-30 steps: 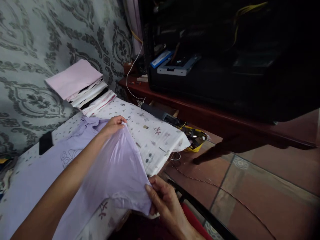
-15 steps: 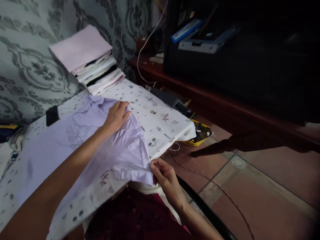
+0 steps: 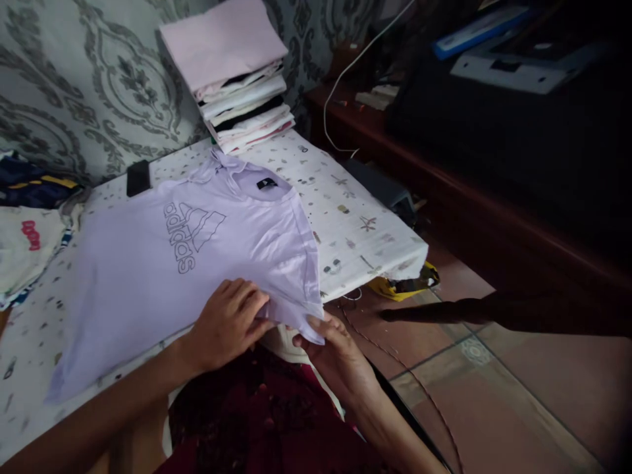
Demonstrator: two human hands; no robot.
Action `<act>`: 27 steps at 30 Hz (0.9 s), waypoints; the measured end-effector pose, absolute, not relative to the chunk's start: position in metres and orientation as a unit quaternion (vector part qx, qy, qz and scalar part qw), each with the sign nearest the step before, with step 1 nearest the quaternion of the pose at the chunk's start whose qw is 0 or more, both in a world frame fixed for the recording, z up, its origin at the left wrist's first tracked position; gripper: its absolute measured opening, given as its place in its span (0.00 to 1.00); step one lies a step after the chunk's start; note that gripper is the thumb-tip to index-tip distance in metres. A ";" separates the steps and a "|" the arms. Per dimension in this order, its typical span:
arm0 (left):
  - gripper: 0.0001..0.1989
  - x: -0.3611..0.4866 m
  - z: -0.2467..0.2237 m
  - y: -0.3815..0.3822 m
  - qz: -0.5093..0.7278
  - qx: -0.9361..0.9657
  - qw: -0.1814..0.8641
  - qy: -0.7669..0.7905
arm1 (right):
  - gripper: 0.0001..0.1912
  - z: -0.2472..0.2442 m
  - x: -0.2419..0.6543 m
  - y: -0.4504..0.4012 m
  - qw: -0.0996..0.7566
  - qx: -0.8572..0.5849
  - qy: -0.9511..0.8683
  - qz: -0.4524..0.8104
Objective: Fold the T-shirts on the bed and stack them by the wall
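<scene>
A lilac T-shirt (image 3: 133, 263) with an outlined adidas print lies spread, front up, on a white patterned cloth covering the table. Its neckline, with a black label inside, faces right. My left hand (image 3: 232, 322) pinches the shirt's near edge close to the sleeve, fingers on top and thumb below. Between the thumb and fingers of my right hand (image 3: 336, 342) is the sleeve's hem corner, at the table's near right edge. Part of the sleeve is lifted between both hands.
Folded clothes (image 3: 227, 46) are stacked by the wall. A black phone (image 3: 138, 178) rests beyond the shirt, and more garments (image 3: 29, 243) lie at the left. A dark wooden cabinet (image 3: 444, 178) stands right, with a yellow bag (image 3: 399, 286) and a cord on the tiled floor.
My left hand has moved from the collar area down to the shirt's near edge and gripped it. My right hand still holds the sleeve corner. The view has shifted left.
</scene>
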State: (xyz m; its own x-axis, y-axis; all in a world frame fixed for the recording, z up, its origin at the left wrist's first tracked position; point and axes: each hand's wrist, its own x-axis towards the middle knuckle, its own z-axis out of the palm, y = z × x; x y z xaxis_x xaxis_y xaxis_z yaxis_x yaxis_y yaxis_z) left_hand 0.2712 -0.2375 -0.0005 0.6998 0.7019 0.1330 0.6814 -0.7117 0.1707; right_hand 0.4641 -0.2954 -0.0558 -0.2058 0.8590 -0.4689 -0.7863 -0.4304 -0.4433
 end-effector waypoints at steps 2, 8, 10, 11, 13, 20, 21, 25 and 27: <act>0.08 0.270 -0.009 -0.241 0.101 0.905 0.021 0.413 | 0.14 -0.047 0.466 -0.293 0.516 -0.319 -0.028 0.794; 0.15 0.259 0.011 -0.232 0.186 0.846 0.155 0.474 | 0.14 -0.039 0.474 -0.289 0.459 -0.264 0.047 0.847; 0.12 0.255 0.024 -0.228 0.183 0.811 0.231 0.506 | 0.13 -0.040 0.477 -0.289 0.463 -0.255 0.044 0.848; 0.11 0.254 0.029 -0.227 0.171 0.802 0.260 0.510 | 0.13 -0.041 0.478 -0.289 0.464 -0.254 0.038 0.848; 0.08 0.256 0.032 -0.227 0.135 0.815 0.281 0.488 | 0.13 -0.043 0.479 -0.290 0.462 -0.260 0.018 0.848; 0.03 0.275 -0.001 -0.249 0.037 0.915 0.066 0.396 | 0.12 -0.051 0.475 -0.297 0.466 -0.290 -0.029 0.836; 0.02 0.276 -0.002 -0.251 0.034 0.920 0.051 0.388 | 0.13 -0.051 0.475 -0.298 0.466 -0.291 -0.023 0.835; 0.05 0.270 0.008 -0.252 0.043 0.929 0.081 0.360 | 0.13 -0.055 0.479 -0.301 0.463 -0.324 -0.031 0.824; 0.06 0.264 0.015 -0.252 0.050 0.920 0.141 0.362 | 0.14 -0.060 0.482 -0.304 0.457 -0.372 -0.076 0.804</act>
State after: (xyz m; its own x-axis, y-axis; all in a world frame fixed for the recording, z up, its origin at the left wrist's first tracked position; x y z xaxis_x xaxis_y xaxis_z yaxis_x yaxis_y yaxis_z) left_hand 0.2641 -0.2520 0.0151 0.7335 0.6796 -0.0105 0.6516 -0.6988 0.2950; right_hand 0.4818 -0.3036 -0.0601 -0.3052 0.7913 -0.5298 -0.6785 -0.5711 -0.4621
